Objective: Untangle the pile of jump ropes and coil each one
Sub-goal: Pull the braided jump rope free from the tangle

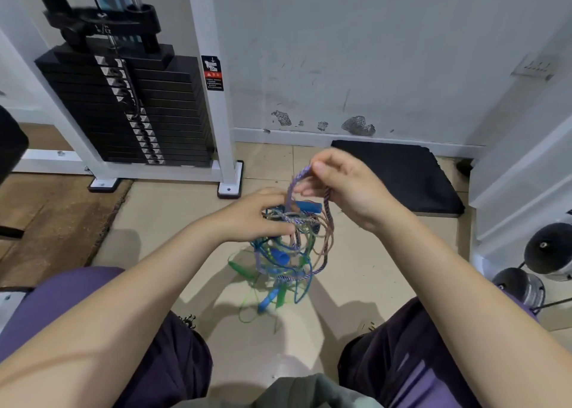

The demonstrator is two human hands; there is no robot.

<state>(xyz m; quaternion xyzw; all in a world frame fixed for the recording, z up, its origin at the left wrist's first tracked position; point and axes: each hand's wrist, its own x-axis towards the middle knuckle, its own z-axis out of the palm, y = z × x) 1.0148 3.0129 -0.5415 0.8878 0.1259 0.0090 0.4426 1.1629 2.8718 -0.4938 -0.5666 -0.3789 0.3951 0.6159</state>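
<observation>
the tangle of jump ropes hangs in the air between the person's knees, above the tiled floor, held up by both hands. none of it is coiled yet; the step in hand is the untangling, at an early stage by the look of the knot.

left hand: fingers curled into the top of the tangle, gripping a bunch of strands beside a blue handle. exactly which strands sit inside that grip cannot be told, as the fingers hide them.

right hand: raised a little above the left, thumb and fingers pinching a loop of the purple braided rope, which arches up out of the mass and runs back down its right side.

contents of the tangle: the purple braided rope, thin blue and green cords, a second blue handle low in the mass, and a green handle sticking out at lower left. the lowest loops trail close to the floor; motion blur makes it uncertain whether they touch it.

judgement on the next move: the braided loop needs drawing clear while the left hand keeps the rest anchored. it calls for following that rope to one handle and feeding the handle back through the crossings, not plain pulling, which would likely tighten the thin cords round it.

surroundings: a weight stack in a white frame at left, a black mat by the wall.
</observation>
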